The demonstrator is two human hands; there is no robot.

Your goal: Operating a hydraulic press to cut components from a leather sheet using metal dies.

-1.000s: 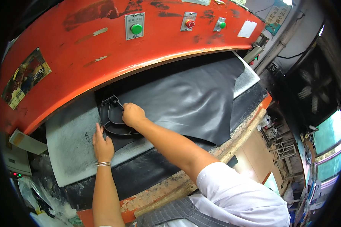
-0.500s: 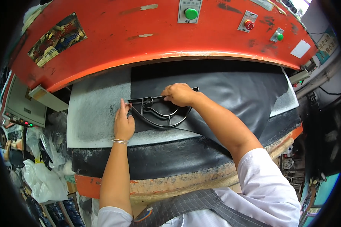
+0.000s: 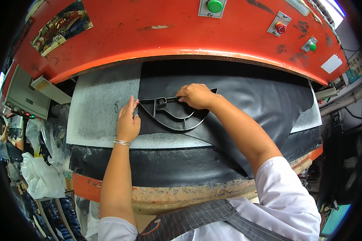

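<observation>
A black metal cutting die [image 3: 161,104], a curved half-moon frame with inner walls and a pointed right end, lies on a black leather-like sheet [image 3: 253,100]. My right hand [image 3: 196,96] has its fingers closed over the die's far edge, right of its middle. Beside the die's left tip is my left hand [image 3: 128,120], fingers stretched out and thumb apart, the fingertips touching or very near that tip. The sheet's left edge runs close by the same tip. Part of the die's far wall is hidden under my right hand.
A worn white cutting board [image 3: 96,108] lies beneath the sheet, on a black padded bed [image 3: 169,166]. The red press beam [image 3: 169,36] spans the far side, carrying green buttons [image 3: 214,5] and a red knob [image 3: 281,27]. Plastic bags [image 3: 42,176] hang at left.
The view has shifted a little, so the board and die sit higher in the picture. Both hands and the die keep nearly the same place on the sheet.
</observation>
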